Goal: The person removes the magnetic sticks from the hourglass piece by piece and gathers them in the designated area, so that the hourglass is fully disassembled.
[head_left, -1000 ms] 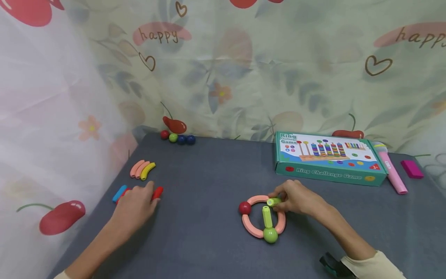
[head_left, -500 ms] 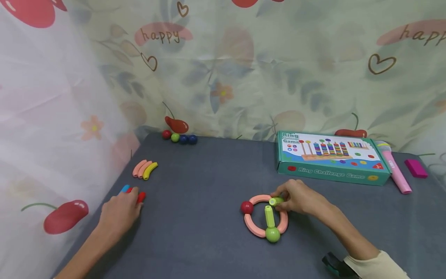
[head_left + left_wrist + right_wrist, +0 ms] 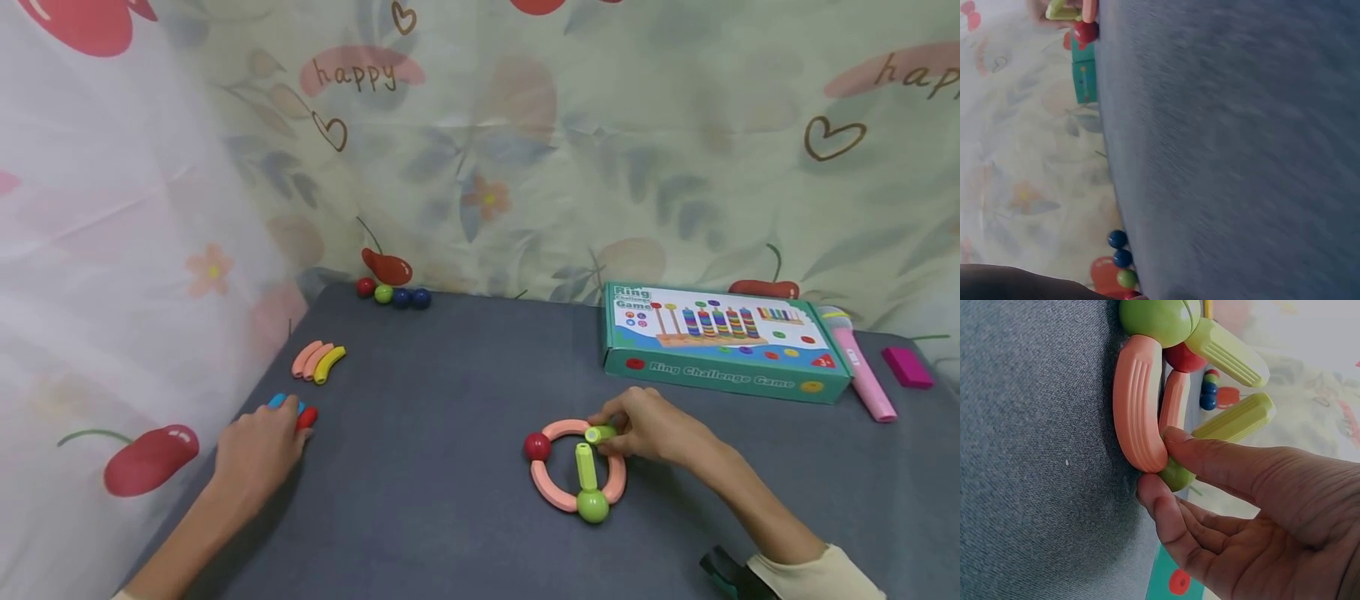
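My right hand point(image 3: 648, 425) pinches a ring of magnetic sticks and balls at its far right, thumb and index finger at a green ball point(image 3: 1179, 475) and the end of a pink curved stick point(image 3: 1138, 406). The ring also has a red ball point(image 3: 537, 446), a nearer green ball point(image 3: 592, 505) and two light green straight sticks, one lying inward point(image 3: 586, 467), the other point(image 3: 600, 434) by my fingertips. On the left, my left hand point(image 3: 258, 446) has its fingers curled over a red stick point(image 3: 307, 417), beside blue sticks point(image 3: 278, 401). Its fingertips are hidden.
Pink and yellow curved sticks point(image 3: 327, 365) lie beyond my left hand. Several balls point(image 3: 401, 298) line the back edge. At the back right are a game box point(image 3: 727, 342), a pink microphone point(image 3: 862, 367) and a magenta block point(image 3: 908, 367).
My left hand has moved left and back toward the table's left side, the red stick moving with it. More of the blue sticks shows now. The right hand keeps its hold on the ring.
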A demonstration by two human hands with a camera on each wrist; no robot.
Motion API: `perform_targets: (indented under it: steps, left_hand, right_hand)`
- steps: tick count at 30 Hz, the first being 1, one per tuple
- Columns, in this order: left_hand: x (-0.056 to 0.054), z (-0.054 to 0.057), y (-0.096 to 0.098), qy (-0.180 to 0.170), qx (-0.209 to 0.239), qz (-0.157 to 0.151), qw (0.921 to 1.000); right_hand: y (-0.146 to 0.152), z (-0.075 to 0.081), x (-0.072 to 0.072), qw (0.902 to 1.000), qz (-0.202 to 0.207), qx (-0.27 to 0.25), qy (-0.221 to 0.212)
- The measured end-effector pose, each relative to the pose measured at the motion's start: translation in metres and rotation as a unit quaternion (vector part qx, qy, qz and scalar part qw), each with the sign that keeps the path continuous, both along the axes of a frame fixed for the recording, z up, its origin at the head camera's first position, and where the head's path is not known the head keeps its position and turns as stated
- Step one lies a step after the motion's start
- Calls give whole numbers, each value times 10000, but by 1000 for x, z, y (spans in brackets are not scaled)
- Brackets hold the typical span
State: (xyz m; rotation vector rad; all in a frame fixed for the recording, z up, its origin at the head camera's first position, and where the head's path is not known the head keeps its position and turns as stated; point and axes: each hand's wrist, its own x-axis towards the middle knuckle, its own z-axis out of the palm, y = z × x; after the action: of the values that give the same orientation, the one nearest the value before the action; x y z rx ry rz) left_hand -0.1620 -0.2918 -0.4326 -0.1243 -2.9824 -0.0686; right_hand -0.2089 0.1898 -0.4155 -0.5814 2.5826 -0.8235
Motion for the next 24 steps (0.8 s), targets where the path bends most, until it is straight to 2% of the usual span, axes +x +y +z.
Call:
perform_targets:
  steps: [3,6,8,10,11,13,16,18,21,24]
  left_hand:
    - [-2,5,16,353,-67,-211,9991]
    - [-6,10,43,579,-78,-715,9957]
    - [-8,13,66,381,154,-1059,9935]
    - [-9,17,92,-114,689,-1467,9867]
    - [-9,19,106,-392,988,-1602,9814]
    - [-9,22,136,-881,1538,-1910,9655]
    - [-8,21,181,-1345,2177,-2431,9356]
    - [-8,18,206,-1597,2434,-2626,9199]
    - [-7,12,235,-2026,2841,-2650,8989]
    - [-6,5,253,-2302,3142,-2486,8869]
  right_hand:
    - [1,0,0,10000,-20,25,8]
    - [2,1,1,10000,-39,37,-31]
    - [2,1,1,10000,-49,39,-50]
    - [3,1,1,9999,-65,68,-65]
    - [3,1,1,9999,-74,84,-63]
    - [3,2,2,9999,-108,116,-57]
    - [4,2,2,9999,-77,133,-4]
    - [4,1,2,10000,-10,80,37]
    - [3,0,2,9998,141,7,138]
    - [2,1,2,9998,157,-43,146]
